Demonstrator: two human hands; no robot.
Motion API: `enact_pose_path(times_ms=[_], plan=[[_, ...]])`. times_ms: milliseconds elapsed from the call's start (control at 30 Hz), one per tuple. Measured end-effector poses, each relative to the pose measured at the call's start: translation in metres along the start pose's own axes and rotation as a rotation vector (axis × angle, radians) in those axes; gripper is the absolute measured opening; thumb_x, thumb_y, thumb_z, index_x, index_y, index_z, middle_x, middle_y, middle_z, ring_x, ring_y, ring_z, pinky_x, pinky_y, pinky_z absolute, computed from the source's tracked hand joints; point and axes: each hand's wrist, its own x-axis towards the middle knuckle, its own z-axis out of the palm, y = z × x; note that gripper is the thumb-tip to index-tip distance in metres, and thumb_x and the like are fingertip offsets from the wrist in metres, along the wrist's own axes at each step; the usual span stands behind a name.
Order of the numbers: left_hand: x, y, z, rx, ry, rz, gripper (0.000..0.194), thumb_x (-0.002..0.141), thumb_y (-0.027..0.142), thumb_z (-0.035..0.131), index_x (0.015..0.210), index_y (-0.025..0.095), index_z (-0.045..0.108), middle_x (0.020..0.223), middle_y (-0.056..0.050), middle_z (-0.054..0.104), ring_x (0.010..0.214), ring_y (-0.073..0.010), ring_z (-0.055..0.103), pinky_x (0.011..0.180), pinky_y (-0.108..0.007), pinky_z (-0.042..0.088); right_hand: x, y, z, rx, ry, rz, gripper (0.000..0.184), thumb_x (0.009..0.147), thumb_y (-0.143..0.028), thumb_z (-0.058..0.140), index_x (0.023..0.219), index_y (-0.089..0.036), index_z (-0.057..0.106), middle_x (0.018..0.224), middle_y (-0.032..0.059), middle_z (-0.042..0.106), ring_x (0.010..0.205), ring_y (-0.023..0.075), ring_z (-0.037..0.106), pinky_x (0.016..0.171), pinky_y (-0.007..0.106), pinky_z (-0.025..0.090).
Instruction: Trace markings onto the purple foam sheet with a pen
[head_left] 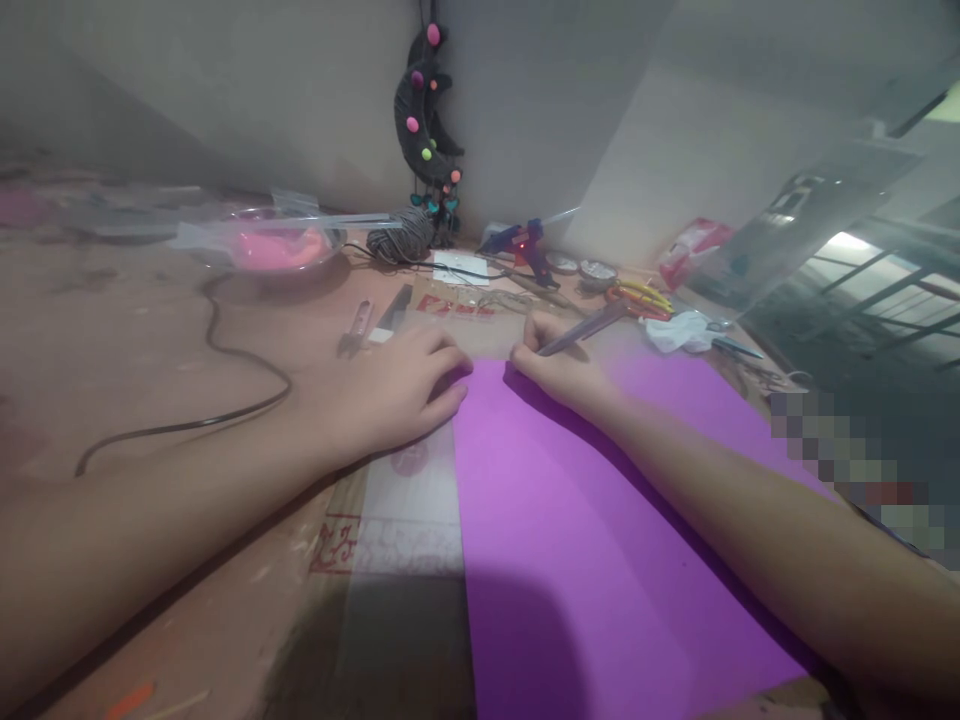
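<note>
A clear bowl (339, 244) holds pink material (281, 250) beside grey yarn (401, 238), the left hand (409, 385) half-open by purple paper (555, 520), the right hand (559, 365) pinching a pen (581, 331).

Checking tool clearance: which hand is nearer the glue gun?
Right. The right hand is below the glue gun in view; the left hand is farther, below and left.

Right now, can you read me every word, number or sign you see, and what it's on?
Nothing reads clearly.
Red print, far end of the printed surface under the purple sheet: too blurred.
Round red mark, same surface, left of the sheet: too blurred.
Pink-and-white packet, far right: no lettering I can make out.
</note>
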Motion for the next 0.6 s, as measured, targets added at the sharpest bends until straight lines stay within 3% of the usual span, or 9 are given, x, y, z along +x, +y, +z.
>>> enact_pose_path(times_ms=[600], plan=[[0.0000,-0.0003,0.0004,0.018,-0.017,-0.004,0.034,0.106,0.043,0.050,0.122,0.023,0.072,0.121,-0.011,0.066,0.117,-0.0302,0.063,0.107,-0.050,0.052,-0.0053,-0.0066,-0.0082,-0.059,-0.009,0.037,0.027,0.070,-0.017,0.059,0.062,-0.025,0.034,0.059,-0.0052,0.042,0.064,0.0150,0.044,0.063,0.032,0.031]])
